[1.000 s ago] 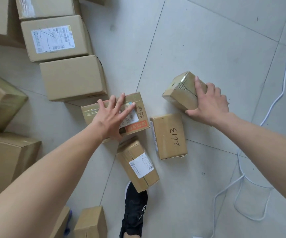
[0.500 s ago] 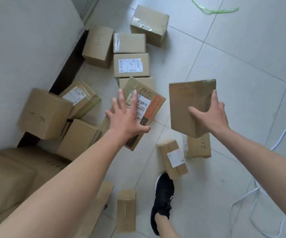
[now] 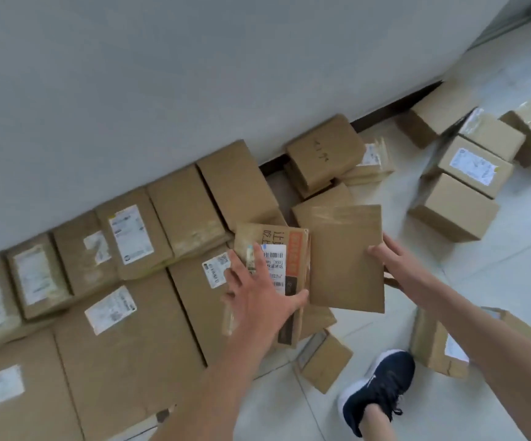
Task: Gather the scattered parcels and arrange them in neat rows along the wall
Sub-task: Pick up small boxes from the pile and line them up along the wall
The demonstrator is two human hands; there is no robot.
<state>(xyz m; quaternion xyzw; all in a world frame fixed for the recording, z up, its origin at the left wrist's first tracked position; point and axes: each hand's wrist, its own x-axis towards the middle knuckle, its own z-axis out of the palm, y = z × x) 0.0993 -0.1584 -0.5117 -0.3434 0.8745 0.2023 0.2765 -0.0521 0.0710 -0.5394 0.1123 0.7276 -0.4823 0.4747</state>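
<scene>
My left hand grips a brown parcel with an orange stripe and a white barcode label, held in the air. My right hand holds a plain brown parcel by its right edge, side by side with the first. Both hang over the right end of the rows of parcels that lie along the grey wall. Behind the two held parcels, loose boxes lie askew by the wall's dark base.
A cluster of boxes stands on the tiled floor at the right. Small parcels lie near my dark shoe: one to its left, another under my right forearm. Large cartons fill the lower left.
Both hands lifted their parcels off the floor and carried them left toward the wall. My view swung from the open floor to the rows of parcels along the wall.
</scene>
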